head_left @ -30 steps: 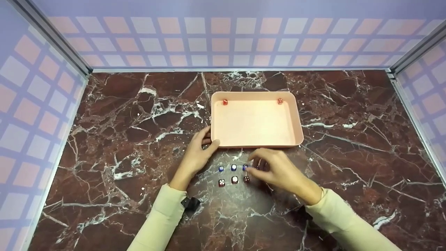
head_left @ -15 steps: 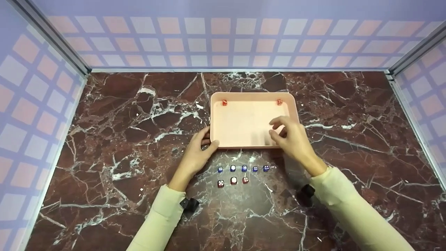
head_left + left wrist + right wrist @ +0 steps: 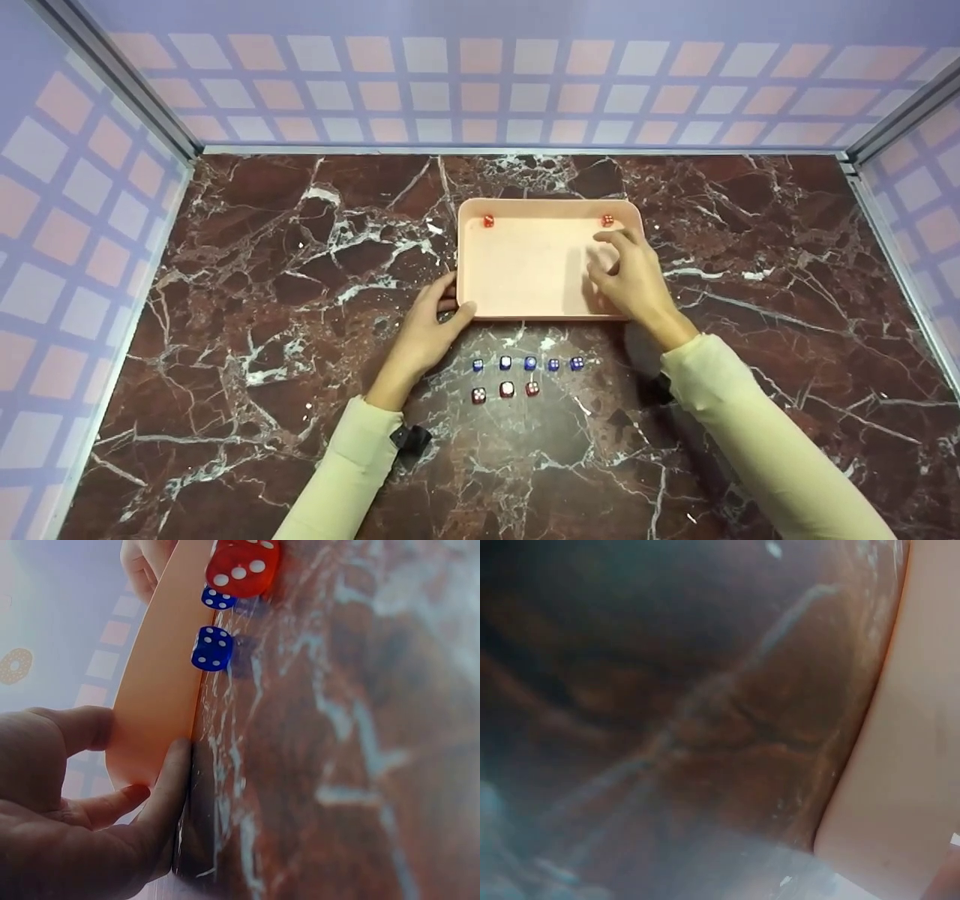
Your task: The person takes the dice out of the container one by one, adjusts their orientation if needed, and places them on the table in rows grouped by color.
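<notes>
My left hand [image 3: 427, 330] grips the near left corner of a peach-coloured shallow tray [image 3: 551, 318]; in the left wrist view its fingers [image 3: 82, 729] wrap that corner. Over the tray's right part is my right hand [image 3: 636, 281], fingers bent, with a gap showing between thumb and index fingertip. I cannot tell whether a die is hidden in it. Two red dice sit inside the tray, one in the far left corner [image 3: 489, 221], the other in the far right [image 3: 607, 220].
In front of the tray lies a row of several blue dice [image 3: 530, 363], and nearer a row of three red dice [image 3: 507, 389]. The dark red marble-patterned tabletop [image 3: 315, 247] is bounded by tiled-pattern walls [image 3: 480, 90] at the back and both sides.
My right hand has moved from beside the dice rows up over the tray's right part, then slightly farther back. The left hand keeps its grip on the tray corner.
</notes>
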Available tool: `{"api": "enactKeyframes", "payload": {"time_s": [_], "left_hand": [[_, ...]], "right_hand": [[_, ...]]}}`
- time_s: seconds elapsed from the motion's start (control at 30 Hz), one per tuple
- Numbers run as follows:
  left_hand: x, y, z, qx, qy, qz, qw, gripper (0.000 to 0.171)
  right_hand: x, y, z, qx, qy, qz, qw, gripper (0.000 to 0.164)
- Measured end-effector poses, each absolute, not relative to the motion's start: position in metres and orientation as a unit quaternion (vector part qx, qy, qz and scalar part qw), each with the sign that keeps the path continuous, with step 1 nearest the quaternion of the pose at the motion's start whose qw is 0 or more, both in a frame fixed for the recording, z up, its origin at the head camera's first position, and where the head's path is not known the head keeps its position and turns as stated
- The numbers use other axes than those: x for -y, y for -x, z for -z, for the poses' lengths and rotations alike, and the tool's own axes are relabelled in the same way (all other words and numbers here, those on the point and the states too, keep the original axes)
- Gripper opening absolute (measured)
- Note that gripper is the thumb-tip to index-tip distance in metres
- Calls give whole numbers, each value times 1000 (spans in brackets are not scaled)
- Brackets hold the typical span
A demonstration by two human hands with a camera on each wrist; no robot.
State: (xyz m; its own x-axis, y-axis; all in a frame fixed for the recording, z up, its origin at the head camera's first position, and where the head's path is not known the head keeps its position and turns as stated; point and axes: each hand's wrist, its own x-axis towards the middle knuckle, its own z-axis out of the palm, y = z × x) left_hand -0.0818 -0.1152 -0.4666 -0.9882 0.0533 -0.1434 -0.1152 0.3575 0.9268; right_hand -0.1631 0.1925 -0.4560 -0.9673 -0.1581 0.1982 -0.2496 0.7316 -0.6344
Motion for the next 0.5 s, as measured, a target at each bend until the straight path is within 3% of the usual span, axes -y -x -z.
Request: {"api": "enactKeyframes", "payload": {"time_s": [0.5], "left_hand": [[115,82,467,-821,6,-567,67,65]], "right_hand": [[-195,188,456,946,-93,-308,35,49]]}}
